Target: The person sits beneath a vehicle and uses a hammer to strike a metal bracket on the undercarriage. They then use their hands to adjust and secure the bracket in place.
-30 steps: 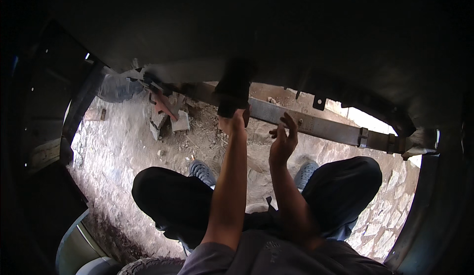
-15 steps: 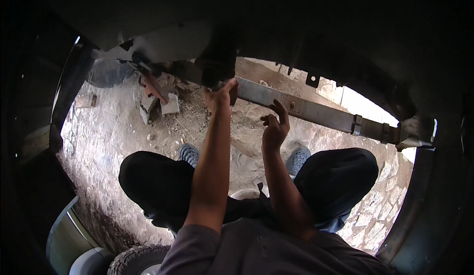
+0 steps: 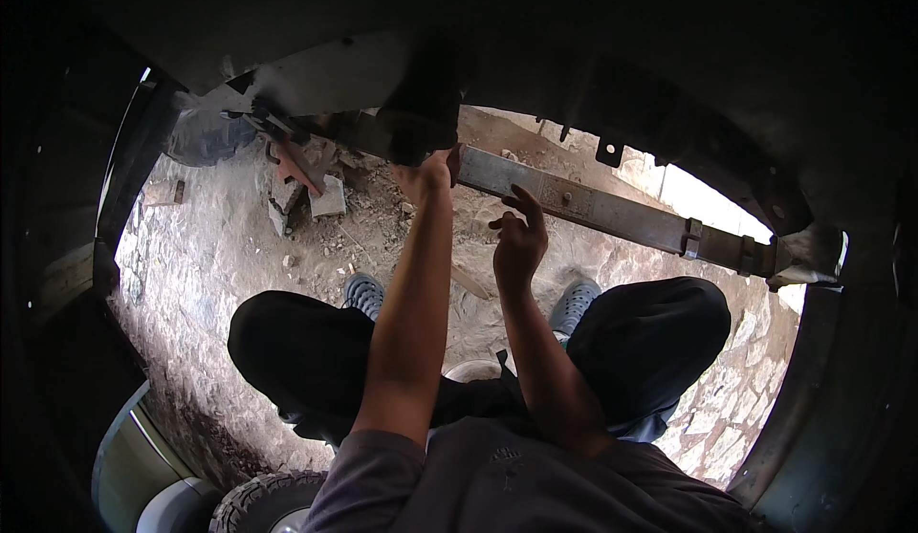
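My left hand (image 3: 426,177) reaches up to the lower end of a dark cylindrical part (image 3: 418,117) hanging under the vehicle. Its thumb side lies along the part's edge, and the hand looks closed round it; most fingers are lost in shadow. Passing beside that part is a long flat leaf spring (image 3: 622,216), with a clamp (image 3: 691,238) toward its right end. Just below the spring, my right hand (image 3: 518,241) holds nothing. Its fingers are loosely bent and apart, the index finger close to the spring's lower edge.
Dark underbody metal covers the top, with a holed bracket (image 3: 610,151) hanging down. Broken blocks (image 3: 328,198) and a reddish metal piece (image 3: 298,168) are at far left. A tyre (image 3: 263,504) lies at lower left. Stone paving (image 3: 722,437) shows at right.
My right hand has shifted slightly left and up, its fingers still bent. My left hand has pushed slightly higher against the dark cylindrical part.
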Tool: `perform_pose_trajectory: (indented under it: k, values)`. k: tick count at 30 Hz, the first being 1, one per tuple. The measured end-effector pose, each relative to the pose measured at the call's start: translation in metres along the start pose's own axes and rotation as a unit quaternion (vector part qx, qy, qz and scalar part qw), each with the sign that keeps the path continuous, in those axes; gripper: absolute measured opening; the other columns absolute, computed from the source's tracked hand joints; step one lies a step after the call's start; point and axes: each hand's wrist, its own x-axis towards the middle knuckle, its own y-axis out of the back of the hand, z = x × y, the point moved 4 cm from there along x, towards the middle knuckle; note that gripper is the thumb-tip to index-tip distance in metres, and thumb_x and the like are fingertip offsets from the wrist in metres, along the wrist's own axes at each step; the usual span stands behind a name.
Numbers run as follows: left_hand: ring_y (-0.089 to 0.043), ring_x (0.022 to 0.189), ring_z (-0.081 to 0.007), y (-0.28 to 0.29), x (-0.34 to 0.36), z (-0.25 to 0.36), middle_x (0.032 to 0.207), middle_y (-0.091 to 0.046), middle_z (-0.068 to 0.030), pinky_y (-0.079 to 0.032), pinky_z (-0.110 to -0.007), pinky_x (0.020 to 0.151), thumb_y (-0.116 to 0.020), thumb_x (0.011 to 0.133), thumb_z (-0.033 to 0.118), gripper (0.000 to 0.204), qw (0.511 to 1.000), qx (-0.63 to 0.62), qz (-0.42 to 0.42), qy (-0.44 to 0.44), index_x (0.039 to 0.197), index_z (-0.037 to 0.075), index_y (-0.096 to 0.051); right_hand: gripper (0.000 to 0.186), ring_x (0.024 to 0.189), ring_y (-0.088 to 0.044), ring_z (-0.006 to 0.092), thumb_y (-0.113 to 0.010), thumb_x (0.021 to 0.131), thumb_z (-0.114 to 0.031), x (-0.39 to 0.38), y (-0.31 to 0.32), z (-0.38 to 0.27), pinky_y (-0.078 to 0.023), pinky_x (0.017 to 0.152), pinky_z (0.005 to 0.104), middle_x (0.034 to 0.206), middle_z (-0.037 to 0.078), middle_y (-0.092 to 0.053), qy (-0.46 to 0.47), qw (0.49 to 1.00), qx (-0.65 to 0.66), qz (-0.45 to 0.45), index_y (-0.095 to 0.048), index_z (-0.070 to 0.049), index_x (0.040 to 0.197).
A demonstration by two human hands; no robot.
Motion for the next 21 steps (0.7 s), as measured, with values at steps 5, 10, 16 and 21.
perform_pose_trajectory:
  k: [5, 10, 16, 21]
  values:
    - [-0.057, 0.137, -0.0381, -0.006, -0.029, -0.004, 0.155, -0.05, -0.024, -0.048, -0.043, 0.115, -0.104, 0.063, 0.035, 0.12, 0.994, -0.056, -0.053, 0.076, 0.156, -0.004, -0.039, 0.046, 0.073, -0.069, 0.0137, -0.055, 0.094, 0.002, 0.007, 0.004, 0.001, -0.051, 0.063, 0.0246, 0.119, 0.015, -0.073, -0.039, 0.996, 0.075, 0.0, -0.063, -0.004, 0.139]
    - [-0.057, 0.136, -0.0362, -0.008, -0.029, -0.016, 0.153, -0.051, -0.0247, -0.049, -0.042, 0.115, -0.104, 0.065, 0.03, 0.119, 0.992, -0.091, -0.057, 0.061, 0.157, -0.005, -0.036, 0.046, 0.074, -0.069, 0.0133, -0.055, 0.095, 0.003, 0.012, 0.006, 0.006, -0.051, 0.064, 0.0243, 0.12, 0.014, -0.072, -0.033, 0.997, 0.063, 0.008, -0.062, -0.004, 0.14]
    - [-0.059, 0.132, -0.0368, -0.018, -0.008, -0.009, 0.151, -0.052, -0.0256, -0.049, -0.042, 0.114, -0.104, 0.066, 0.028, 0.119, 0.985, -0.099, -0.085, 0.111, 0.157, -0.007, -0.035, 0.047, 0.077, -0.071, 0.0146, -0.056, 0.095, 0.004, 0.003, -0.002, 0.003, -0.053, 0.067, 0.025, 0.119, 0.014, -0.072, -0.035, 0.998, 0.052, -0.007, -0.062, -0.004, 0.14]
    - [-0.06, 0.131, -0.0375, -0.011, -0.042, -0.023, 0.151, -0.053, -0.0237, -0.049, -0.044, 0.114, -0.105, 0.065, 0.029, 0.122, 0.966, -0.193, -0.076, 0.157, 0.158, -0.006, -0.034, 0.046, 0.077, -0.071, 0.0134, -0.055, 0.095, 0.004, 0.013, 0.0, 0.005, -0.051, 0.064, 0.0232, 0.12, 0.015, -0.072, -0.017, 0.999, 0.052, -0.004, -0.062, -0.004, 0.14]
